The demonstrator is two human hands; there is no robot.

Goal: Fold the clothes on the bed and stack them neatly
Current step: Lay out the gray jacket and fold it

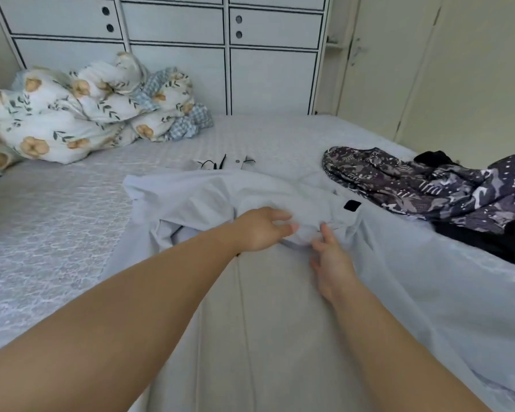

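Observation:
A pale grey-white garment [280, 307] lies spread along the bed toward me, its far end bunched and folded back. A small black patch shows on it at the right. My left hand [260, 230] hovers over the bunched fold with fingers loosely curved, touching the cloth. Beside it, my right hand [330, 260] rests on the same fold, thumb up and fingers bent into the fabric; whether it pinches the cloth is unclear. A dark patterned garment [428, 185] lies crumpled at the right on top of black clothing [494, 245].
The bed [42, 233] has a pale patterned cover. A floral duvet [81, 108] is heaped at the far left. White drawer units [176, 55] stand behind the bed, a cream wardrobe door [428, 69] at the right. Small black cords [214, 165] lie beyond the garment.

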